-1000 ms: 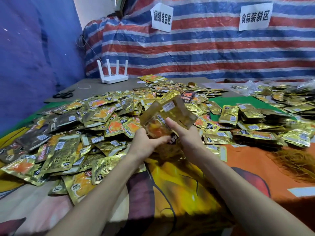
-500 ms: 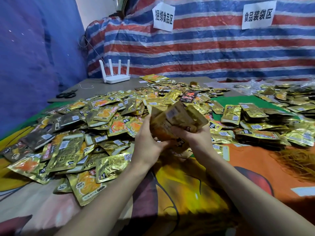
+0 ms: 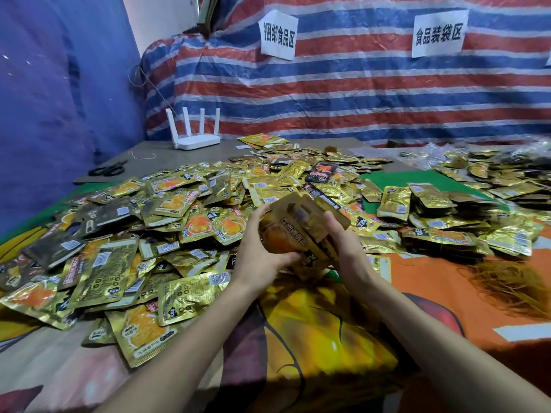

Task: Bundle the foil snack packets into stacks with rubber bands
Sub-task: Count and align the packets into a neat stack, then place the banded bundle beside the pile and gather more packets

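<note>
a stack [image 3: 301, 231] of gold packets (blurred, its print hard to read) is held just above the near edge of the loose pile [image 3: 155, 228]. the left hand [image 3: 261, 257] curls round its left side, thumb underneath; the right hand [image 3: 347, 248] clamps its right side. more stacks [image 3: 429, 204] lie to the right, with tangled bands [image 3: 512, 287] nearby. a router [image 3: 195, 138] and scissors [image 3: 108, 169] sit far left.

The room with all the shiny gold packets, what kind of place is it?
Probably a makeshift snack-packing workroom: loose foil snack packets heaped over the table, a pile of rubber bands beside them, and paper signs on a striped tarp behind. The left hand and right hand hold a stack.
</note>
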Demonstrator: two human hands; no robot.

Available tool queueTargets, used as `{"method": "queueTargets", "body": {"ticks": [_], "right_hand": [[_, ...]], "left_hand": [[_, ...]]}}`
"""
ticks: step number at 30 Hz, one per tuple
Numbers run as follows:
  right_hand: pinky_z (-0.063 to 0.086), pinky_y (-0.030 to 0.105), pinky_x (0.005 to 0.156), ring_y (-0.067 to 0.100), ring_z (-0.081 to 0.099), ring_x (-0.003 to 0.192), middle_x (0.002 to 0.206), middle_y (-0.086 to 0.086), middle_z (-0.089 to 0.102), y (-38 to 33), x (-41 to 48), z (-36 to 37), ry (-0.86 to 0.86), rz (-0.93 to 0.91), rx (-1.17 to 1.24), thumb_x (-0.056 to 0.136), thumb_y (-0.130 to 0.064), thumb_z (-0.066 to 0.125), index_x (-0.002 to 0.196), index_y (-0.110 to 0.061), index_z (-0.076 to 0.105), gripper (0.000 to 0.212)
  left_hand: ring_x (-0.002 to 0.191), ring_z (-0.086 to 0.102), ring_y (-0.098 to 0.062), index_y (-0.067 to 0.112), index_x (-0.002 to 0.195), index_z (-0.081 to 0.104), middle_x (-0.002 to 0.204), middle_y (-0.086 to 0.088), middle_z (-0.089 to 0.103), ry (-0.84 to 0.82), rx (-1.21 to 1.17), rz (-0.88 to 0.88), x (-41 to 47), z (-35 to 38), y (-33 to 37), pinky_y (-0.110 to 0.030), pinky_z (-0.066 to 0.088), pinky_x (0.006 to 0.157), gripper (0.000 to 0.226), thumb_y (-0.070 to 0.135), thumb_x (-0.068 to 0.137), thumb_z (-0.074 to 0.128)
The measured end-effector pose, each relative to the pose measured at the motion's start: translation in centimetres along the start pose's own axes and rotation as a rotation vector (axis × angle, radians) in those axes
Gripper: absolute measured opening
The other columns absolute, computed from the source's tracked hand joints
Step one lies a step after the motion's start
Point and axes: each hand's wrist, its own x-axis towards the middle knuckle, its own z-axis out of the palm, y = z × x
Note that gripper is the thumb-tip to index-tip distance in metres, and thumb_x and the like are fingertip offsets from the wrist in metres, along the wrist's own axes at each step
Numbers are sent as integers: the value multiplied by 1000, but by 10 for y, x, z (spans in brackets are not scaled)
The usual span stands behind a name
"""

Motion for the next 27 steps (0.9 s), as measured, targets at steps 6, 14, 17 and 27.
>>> {"method": "queueTargets", "body": {"ticks": [6, 14, 17, 27], "right_hand": [[59, 38, 77, 31, 70, 99, 111, 14, 74, -6, 7, -18, -289, 186, 97, 80, -14, 68, 112, -13, 71, 33], [55, 27, 87, 19, 70, 106, 113, 3, 75, -9, 9, -14, -283, 27, -108, 70, -11, 80, 117, -21, 69, 49], [53, 18, 77, 9, 73, 91, 99, -5, 78, -3, 3, -2, -149, -61, -140, 70, -29, 82, 98, -34, 77, 29], [54, 52, 73, 34, 59, 80, 88, 32, 60, -12, 6, 60, 345, -98, 258, 75, -68, 58, 88, -4, 61, 66]], "left_hand": [[109, 68, -17, 30, 140, 48, 126, -3, 63, -93, -73, 168, 4, -12, 4, -33, 59, 91, 95, -13, 64, 84], [123, 59, -15, 39, 156, -10, 154, 11, 36, -267, 2, 226, 5, 0, 6, -30, 55, 85, 130, -14, 67, 70], [113, 64, -17, 19, 150, 25, 130, -2, 59, -230, -77, 18, 6, 3, 2, -31, 56, 91, 103, 2, 60, 74], [93, 67, -12, 6, 137, 37, 111, -12, 63, -209, -224, 44, 7, 9, 5, -24, 54, 81, 73, -17, 74, 67]]}}
